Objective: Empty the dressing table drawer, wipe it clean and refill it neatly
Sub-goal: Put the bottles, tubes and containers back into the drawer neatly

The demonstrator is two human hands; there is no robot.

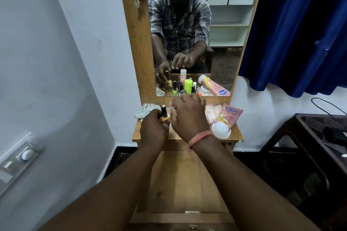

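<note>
Yellow nail-polish bottle [164, 116], upright with its dark cap on top, is gripped by the left hand [153, 127] at the shelf's [235, 135] left, while the right hand [188, 116], grasp hidden, is reached over farther bottles.

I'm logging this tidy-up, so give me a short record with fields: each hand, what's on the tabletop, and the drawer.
left hand: grips a yellow nail polish bottle on the tabletop
right hand: over the middle bottles, fingers curled down; grip hidden
cloth: striped, back left corner
pink tube: lying at right, white cap toward the front
drawer: pulled out under the arms, visible part bare
</note>
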